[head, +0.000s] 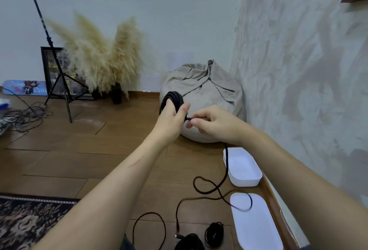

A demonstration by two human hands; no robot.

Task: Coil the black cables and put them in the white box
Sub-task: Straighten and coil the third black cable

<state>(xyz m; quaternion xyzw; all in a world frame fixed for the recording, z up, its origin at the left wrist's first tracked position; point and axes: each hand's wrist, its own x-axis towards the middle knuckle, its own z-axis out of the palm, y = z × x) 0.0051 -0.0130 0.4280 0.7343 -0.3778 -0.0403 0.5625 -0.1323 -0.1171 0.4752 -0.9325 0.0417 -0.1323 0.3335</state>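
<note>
Two hands: left hand point(171, 118) grips black cable coil point(172, 98); right hand point(213, 124) pinches its loose strand point(226, 160).
Strand path: drops to wooden floor point(79, 150), loops across white lid point(258, 227).
Container: white box point(244, 168) stands open on floor against wall point(298, 70), just beyond lid.
Surroundings: coiled cables point(214, 233) at bottom edge; beanbag point(205, 94) behind hands; light stand point(59, 82), pampas grass point(99, 56), patterned rug point(23, 221) to left.
Writing: blue board point(25, 88), script blurred, only "of" legible.

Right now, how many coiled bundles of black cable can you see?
3. One black cable coil in the left hand; a second small coil on the wooden floor beside the flat white lid; a third coil cut off at the bottom edge. Others may be hidden.
</note>
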